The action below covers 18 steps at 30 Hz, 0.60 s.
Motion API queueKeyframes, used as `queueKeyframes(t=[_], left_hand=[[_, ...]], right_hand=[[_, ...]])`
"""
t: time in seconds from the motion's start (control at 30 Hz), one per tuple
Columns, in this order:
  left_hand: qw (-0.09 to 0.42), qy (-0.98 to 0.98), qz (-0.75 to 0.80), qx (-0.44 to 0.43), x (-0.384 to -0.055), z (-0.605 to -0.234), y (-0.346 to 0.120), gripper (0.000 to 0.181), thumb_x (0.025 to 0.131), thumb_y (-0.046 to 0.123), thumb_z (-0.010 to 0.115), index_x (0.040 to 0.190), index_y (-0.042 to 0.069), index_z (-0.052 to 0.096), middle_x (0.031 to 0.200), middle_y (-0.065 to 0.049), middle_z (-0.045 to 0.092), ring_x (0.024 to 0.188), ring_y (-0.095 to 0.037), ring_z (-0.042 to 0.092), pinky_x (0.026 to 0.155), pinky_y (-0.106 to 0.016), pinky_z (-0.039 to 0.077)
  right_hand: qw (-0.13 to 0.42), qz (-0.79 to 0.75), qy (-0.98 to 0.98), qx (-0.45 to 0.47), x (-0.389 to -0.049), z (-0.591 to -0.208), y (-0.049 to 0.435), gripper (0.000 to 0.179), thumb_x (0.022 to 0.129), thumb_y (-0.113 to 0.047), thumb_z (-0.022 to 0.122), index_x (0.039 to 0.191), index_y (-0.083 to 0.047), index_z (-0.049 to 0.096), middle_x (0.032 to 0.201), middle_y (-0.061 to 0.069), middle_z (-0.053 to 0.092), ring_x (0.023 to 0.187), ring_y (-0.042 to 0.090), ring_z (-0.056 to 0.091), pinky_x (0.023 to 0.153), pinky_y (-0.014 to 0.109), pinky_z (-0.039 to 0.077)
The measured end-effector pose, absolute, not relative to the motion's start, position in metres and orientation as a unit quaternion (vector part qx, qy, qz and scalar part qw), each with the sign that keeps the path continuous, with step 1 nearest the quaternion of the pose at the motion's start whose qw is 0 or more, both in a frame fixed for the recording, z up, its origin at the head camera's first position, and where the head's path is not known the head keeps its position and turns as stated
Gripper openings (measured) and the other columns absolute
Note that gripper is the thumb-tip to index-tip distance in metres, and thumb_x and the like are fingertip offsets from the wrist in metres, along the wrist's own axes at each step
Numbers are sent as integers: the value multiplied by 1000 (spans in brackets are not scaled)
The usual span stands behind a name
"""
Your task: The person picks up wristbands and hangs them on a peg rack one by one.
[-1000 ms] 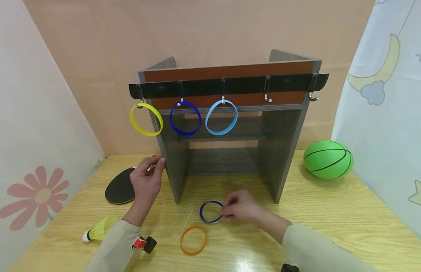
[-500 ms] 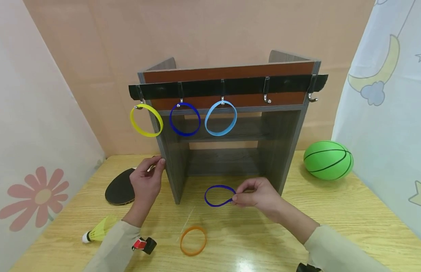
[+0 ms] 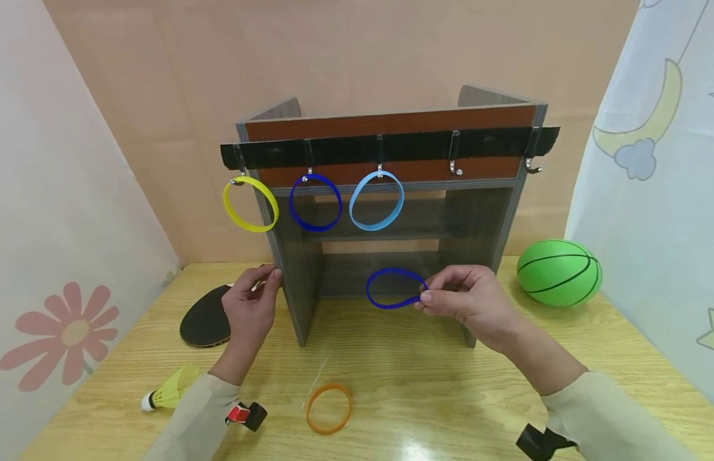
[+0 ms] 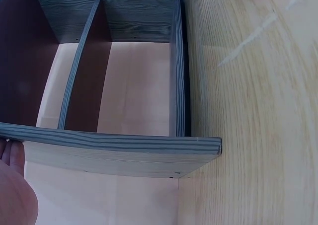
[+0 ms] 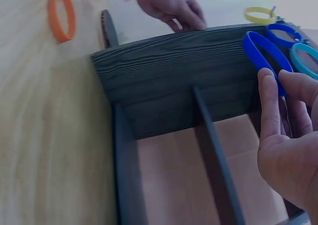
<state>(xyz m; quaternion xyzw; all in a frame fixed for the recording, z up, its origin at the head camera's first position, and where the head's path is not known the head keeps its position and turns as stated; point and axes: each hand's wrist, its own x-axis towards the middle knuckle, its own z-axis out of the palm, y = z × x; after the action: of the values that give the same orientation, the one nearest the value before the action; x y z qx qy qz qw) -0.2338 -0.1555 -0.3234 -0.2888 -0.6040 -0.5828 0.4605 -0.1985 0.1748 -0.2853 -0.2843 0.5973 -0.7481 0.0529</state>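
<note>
My right hand pinches a dark blue wristband between thumb and fingers, in front of the grey wooden shelf. The band is squeezed into a teardrop, its loop pointing left. My left hand holds the front edge of the shelf's left side panel, thumb at the edge; its other fingers are partly hidden. Along the shelf's black strip, a yellow wristband, a blue wristband and a light blue wristband hang on hooks. Farther right, two hooks, one a silver hook, hang bare.
An orange wristband lies on the wooden table in front of the shelf. On the left are a black table tennis bat and a yellow shuttlecock. A green ball sits right of the shelf.
My right hand has lifted the dark blue wristband from the tabletop, up and to the right, toward the shelf front. The left hand stays at the side panel.
</note>
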Motion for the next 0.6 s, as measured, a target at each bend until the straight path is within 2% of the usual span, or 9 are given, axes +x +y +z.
queueKeyframes(t=[0.2, 0.4, 0.6], left_hand=[[461, -600, -586, -290, -243, -332, -159, 14, 77, -29, 56, 88, -21, 62, 76, -25, 61, 73, -10, 64, 70, -20, 55], [464, -603, -583, -284, -253, -343, -165, 17, 77, -28, 58, 90, -18, 64, 77, -23, 62, 74, -9, 63, 70, -20, 54], [463, -601, -584, -288, -254, -343, -166, 17, 77, -29, 56, 89, -20, 63, 77, -23, 62, 73, -9, 63, 70, -19, 54]], right_hand=[[47, -764, 547, -339, -196, -268, 182, 24, 87, 16, 55, 88, -3, 69, 91, 10, 65, 84, 25, 68, 79, 33, 55], [39, -790, 476, -385, -197, -253, 188, 25, 89, 19, 49, 93, 4, 68, 96, 15, 64, 87, 28, 67, 81, 33, 54], [25, -816, 405, -412, -198, -239, 189, 22, 89, 21, 48, 94, 10, 66, 97, 19, 65, 88, 30, 67, 84, 33, 53]])
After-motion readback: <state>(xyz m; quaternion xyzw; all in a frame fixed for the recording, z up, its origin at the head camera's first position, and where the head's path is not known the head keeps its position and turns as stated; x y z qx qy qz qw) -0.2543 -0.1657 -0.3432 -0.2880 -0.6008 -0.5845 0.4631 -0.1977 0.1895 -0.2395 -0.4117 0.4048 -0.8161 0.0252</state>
